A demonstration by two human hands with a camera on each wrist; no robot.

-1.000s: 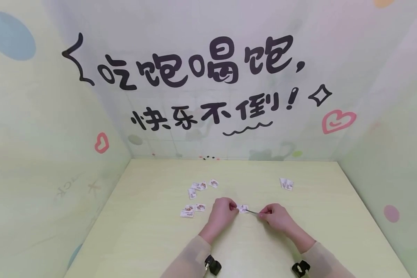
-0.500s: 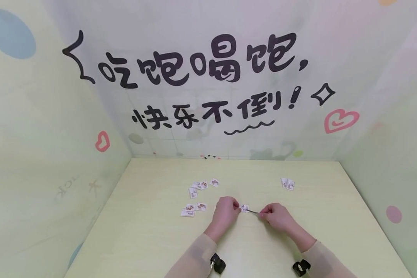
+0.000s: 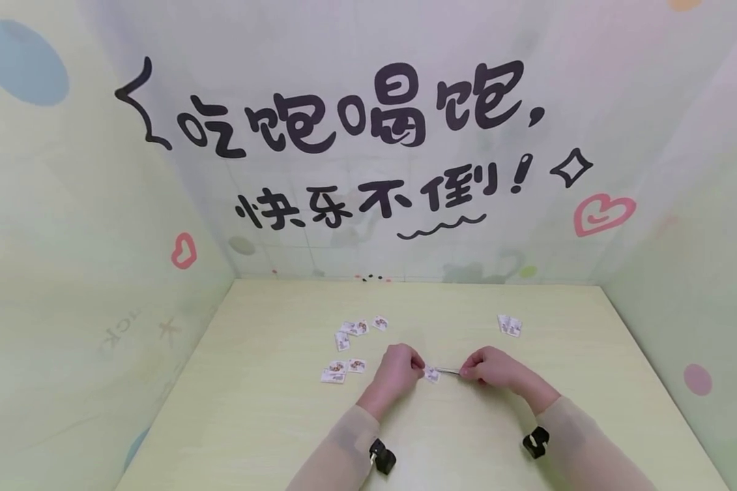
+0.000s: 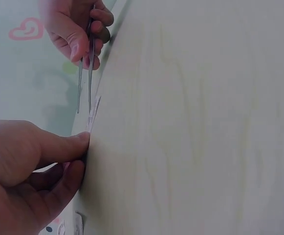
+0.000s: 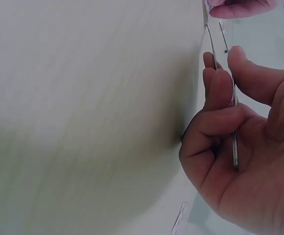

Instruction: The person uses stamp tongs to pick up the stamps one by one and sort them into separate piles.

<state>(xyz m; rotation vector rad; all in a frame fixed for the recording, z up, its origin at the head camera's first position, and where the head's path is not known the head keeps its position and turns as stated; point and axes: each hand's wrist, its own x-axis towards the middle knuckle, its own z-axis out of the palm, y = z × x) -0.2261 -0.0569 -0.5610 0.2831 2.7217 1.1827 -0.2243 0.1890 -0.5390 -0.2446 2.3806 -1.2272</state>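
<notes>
- Left hand: grip pinching, thumb and finger closed on the near edge of a small printed card.
- Small printed card: 1 piece, at the middle of the table, between the 2 hands; in the left wrist view it shows nearly edge-on, projecting past the fingertips.
- Right hand: grip pinching the tweezers, their rear end lying against the palm in the right wrist view.
- Tweezers: 1 pair, metal, slim; 2 prongs spread apart, tips directed at the small printed card. 1 tip lies right by its free edge; whether they touch cannot be told.
- Upper left group: 3 printed cards, set close together, beyond the left hand.
- Loose card: 1 piece, just beside that group.
- Lower left group: 3 printed cards, 2 of them overlapping, left of the left hand.
- Far right pair: 2 printed cards, overlapping, beyond the right hand.
- Sleeves: 2, beige, with 1 black device at each wrist.
- Back wall: pale, with 2 lines of black characters.
</notes>
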